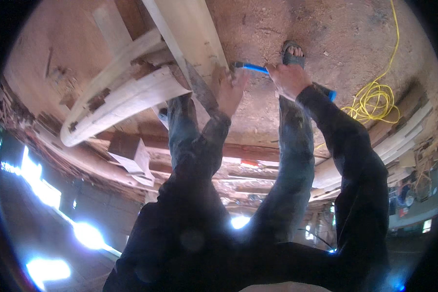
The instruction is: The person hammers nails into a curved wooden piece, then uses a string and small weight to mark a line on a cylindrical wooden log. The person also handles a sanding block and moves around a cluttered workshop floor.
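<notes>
My right hand (289, 80) is closed around the handle of a blue-and-black hammer (255, 68). Its small dark head points left, and the blue butt shows beyond my wrist. My left hand (231, 92) is blurred by motion beside the end of a long pale wooden board (192, 29). Its fingers are raised near the board's edge and the hammer head; whether they hold anything is unclear. Left of my left hand, a curved pale timber piece (126, 104) with a flared end lies at a slant.
A coiled yellow cord (374, 100) lies on the brown dirt floor to the right. Long timbers (258, 153) run across behind my legs, with stacked planks (399, 141) at the right. A box-like pale piece (134, 158) sits at the left. My sandalled foot (293, 56) is beyond my right hand.
</notes>
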### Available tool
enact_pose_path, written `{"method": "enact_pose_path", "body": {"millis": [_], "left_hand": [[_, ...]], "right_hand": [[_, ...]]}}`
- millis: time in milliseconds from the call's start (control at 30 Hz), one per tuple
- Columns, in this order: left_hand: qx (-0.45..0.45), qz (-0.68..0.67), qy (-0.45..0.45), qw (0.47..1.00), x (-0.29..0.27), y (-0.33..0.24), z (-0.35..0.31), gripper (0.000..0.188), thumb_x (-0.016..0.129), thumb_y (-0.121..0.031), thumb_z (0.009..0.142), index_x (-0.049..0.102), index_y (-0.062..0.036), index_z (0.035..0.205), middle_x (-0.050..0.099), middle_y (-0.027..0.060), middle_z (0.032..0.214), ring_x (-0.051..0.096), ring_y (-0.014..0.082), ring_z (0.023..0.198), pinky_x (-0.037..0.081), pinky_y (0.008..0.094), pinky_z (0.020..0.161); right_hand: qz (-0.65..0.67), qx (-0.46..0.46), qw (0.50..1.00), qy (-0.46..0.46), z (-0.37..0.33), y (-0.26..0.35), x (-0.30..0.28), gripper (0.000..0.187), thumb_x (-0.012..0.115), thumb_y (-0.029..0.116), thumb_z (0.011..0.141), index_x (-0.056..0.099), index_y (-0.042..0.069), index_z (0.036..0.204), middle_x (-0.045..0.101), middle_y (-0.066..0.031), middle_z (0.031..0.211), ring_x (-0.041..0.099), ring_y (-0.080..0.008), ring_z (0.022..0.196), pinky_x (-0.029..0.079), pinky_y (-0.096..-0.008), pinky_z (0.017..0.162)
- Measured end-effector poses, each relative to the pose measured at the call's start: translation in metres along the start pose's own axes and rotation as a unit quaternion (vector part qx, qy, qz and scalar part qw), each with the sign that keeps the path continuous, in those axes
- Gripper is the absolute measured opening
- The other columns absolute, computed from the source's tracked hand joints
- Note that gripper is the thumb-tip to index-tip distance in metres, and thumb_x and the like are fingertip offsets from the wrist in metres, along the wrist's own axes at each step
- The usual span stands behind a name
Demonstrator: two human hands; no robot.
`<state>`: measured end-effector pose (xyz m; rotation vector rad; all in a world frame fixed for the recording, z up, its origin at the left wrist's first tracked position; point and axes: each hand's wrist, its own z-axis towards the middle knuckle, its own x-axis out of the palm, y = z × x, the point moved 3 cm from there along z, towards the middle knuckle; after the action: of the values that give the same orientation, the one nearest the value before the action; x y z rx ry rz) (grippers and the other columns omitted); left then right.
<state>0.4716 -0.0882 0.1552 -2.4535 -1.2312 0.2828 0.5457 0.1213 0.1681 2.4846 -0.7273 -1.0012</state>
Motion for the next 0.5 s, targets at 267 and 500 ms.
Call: {"method": "enact_pose_path", "body": {"millis": [267,500], "left_hand": [[-0.049,-0.108,-0.16,0.98,0.012,0.042,0.075,0.054,0.073,-0.037,0.098,0.058,0.001,0.133,0.067,0.0095,0.119,0.06,0.0224,0.114,0.045,0.0355,0.102],[-0.091,-0.234,-0.176,0.952,0.015,0.045,0.055,0.037,0.07,-0.042,0.099,0.064,-0.0054,0.1,0.06,0.0007,0.082,0.06,0.0113,0.072,0.054,0.0303,0.065]], "right_hand": [[-0.03,-0.084,0.994,0.07,0.045,-0.024,0.008,0.037,0.066,0.043,0.098,0.065,0.007,0.107,0.068,-0.0128,0.07,0.071,-0.0347,0.065,0.057,-0.0494,0.061],[-0.144,-0.186,0.968,0.085,0.098,-0.024,-0.009,0.034,0.069,0.04,0.095,0.067,0.007,0.102,0.073,-0.0107,0.085,0.074,-0.0295,0.081,0.059,-0.0436,0.067]]}}
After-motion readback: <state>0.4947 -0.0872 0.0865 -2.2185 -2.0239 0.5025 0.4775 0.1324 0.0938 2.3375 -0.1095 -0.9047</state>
